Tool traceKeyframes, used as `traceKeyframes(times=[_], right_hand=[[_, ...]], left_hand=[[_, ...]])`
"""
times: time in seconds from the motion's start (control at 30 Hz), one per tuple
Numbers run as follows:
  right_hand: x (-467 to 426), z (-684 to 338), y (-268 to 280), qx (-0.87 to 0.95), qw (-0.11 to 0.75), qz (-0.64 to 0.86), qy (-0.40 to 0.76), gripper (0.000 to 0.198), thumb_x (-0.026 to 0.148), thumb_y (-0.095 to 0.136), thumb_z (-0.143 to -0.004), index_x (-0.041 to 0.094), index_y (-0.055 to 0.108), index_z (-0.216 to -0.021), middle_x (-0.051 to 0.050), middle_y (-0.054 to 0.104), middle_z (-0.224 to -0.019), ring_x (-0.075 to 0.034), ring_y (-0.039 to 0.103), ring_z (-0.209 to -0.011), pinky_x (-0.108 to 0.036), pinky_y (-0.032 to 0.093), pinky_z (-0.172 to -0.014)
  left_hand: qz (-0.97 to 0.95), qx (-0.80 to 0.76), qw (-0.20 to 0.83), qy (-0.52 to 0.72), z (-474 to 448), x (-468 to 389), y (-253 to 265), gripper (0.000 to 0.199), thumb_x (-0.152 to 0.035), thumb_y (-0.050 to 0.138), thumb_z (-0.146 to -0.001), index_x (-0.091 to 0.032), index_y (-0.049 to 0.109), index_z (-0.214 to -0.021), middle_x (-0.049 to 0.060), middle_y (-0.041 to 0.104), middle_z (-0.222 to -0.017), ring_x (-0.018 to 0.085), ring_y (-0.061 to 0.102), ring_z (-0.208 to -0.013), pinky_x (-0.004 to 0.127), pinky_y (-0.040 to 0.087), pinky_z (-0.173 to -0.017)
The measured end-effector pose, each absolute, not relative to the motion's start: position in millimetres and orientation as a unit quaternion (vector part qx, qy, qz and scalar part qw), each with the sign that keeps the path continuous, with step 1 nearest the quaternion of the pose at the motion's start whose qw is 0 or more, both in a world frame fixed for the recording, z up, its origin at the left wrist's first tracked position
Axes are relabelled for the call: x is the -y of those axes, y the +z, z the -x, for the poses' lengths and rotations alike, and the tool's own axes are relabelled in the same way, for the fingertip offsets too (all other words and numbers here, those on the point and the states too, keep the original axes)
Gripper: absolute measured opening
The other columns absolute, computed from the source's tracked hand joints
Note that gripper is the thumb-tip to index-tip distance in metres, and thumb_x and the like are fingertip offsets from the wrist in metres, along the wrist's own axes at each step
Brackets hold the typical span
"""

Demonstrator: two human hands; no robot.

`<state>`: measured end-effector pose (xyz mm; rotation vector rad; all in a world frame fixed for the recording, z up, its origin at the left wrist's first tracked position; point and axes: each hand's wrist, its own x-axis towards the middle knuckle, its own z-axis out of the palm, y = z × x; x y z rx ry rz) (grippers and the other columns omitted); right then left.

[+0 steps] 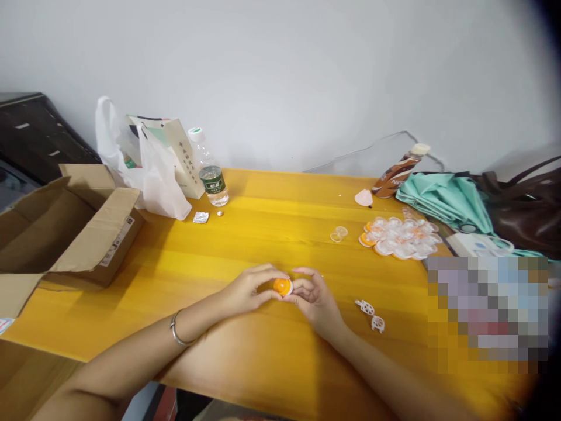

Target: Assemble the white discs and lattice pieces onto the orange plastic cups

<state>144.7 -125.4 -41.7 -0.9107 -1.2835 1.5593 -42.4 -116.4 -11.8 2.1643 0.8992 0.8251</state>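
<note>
Between my two hands, just above the table, is a small round orange piece with a white rim (283, 286). My left hand (250, 289) pinches it from the left with thumb and fingertips. From the right, the thumb and curled fingers of my right hand (316, 298) grip its white edge. Two white spoked plastic parts (371, 316) lie on the table to the right of my right hand. Farther back are a few clear round plastic caps (339, 234) and a cluster of clear, white and orange round pieces (401, 238).
An open cardboard box (94, 240) stands at the left, with a white plastic bag (160, 175), a paper bag (186, 155) and a water bottle (214, 181) behind. A brown bottle (397, 173), a folded teal umbrella (449, 199) and a dark leather bag (526, 204) are back right.
</note>
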Motion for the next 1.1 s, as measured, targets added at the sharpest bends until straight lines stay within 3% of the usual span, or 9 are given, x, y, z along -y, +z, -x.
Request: traceKeyframes(times=[0.13,0.37,0.53,0.87,1.1], right_hand=[[127,-145,-45,0.546,0.447,0.364,0.607,0.044,0.02,0.069,-0.068,0.026,0.046,-0.104,0.002,0.067,-0.078,-0.015,0.065,-0.075,-0.032,0.05,-0.077],[121,-146,-41,0.514,0.402,0.34,0.677,0.033,0.022,0.069,-0.067,0.024,0.061,-0.1,-0.002,0.069,-0.093,-0.016,0.064,-0.082,-0.034,0.05,-0.081],[122,-146,-42,0.51,0.393,0.366,0.672,0.031,0.023,0.068,-0.067,0.024,0.065,-0.098,-0.002,0.071,-0.088,-0.017,0.065,-0.082,-0.034,0.05,-0.08],[119,-146,-36,0.481,0.399,0.38,0.682,0.033,0.024,0.071,-0.066,0.023,0.062,-0.097,-0.003,0.07,-0.091,-0.017,0.064,-0.084,-0.034,0.05,-0.082],[120,-147,-32,0.483,0.4,0.396,0.67,0.035,0.025,0.072,-0.066,0.023,0.059,-0.098,-0.003,0.069,-0.092,-0.016,0.063,-0.084,-0.034,0.048,-0.084]], left_hand=[[-0.845,-0.321,0.301,0.303,45,115,-11,0.027,-0.024,0.052,-0.084,-0.017,0.053,-0.11,0.01,0.06,-0.102,0.017,0.056,-0.093,0.028,0.045,-0.082],[-0.872,-0.277,0.25,0.318,48,115,-13,0.028,-0.02,0.051,-0.085,-0.016,0.051,-0.113,0.012,0.06,-0.105,0.016,0.056,-0.096,0.027,0.045,-0.083],[-0.875,-0.3,0.212,0.316,48,114,-15,0.032,-0.027,0.057,-0.082,-0.019,0.054,-0.112,0.008,0.063,-0.1,0.016,0.057,-0.09,0.03,0.042,-0.083],[-0.819,-0.349,0.299,0.344,56,114,17,0.034,-0.026,0.058,-0.08,-0.017,0.053,-0.113,0.01,0.06,-0.104,0.018,0.055,-0.098,0.033,0.044,-0.087],[-0.858,-0.415,0.247,0.177,70,102,10,0.026,-0.021,0.055,-0.079,-0.018,0.056,-0.105,0.007,0.059,-0.101,0.018,0.055,-0.096,0.031,0.043,-0.086]])
